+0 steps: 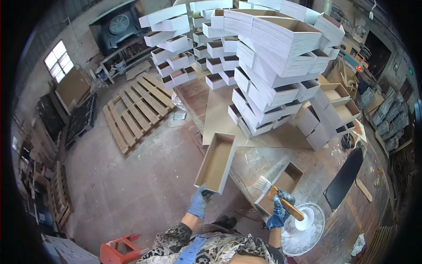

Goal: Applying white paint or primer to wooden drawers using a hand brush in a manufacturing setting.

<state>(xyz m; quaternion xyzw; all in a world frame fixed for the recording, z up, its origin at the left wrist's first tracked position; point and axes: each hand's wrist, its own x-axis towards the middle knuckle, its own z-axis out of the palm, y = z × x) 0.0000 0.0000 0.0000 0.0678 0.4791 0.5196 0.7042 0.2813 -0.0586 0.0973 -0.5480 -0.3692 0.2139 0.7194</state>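
Observation:
My left hand (198,203), in a blue glove, grips the near end of a shallow open wooden box (216,160) with white outer sides and a bare brown inside. It holds the box tilted, off the table's left edge. My right hand (280,209), in a paint-stained blue glove, is closed round the wooden handle of a paintbrush (265,185) with pale bristles pointing up and left. Beneath the brush, a second open box (288,177) lies on the table. By my right wrist stands a round, white-smeared basin (317,235) with a small white bowl (304,218) in it.
Tall stacks of white boxes (268,66) stand on the table's far part. A black flat piece (345,180) and a wooden stick (364,190) lie on the right. A wooden pallet (138,112) and an orange stool (119,249) are on the floor at left.

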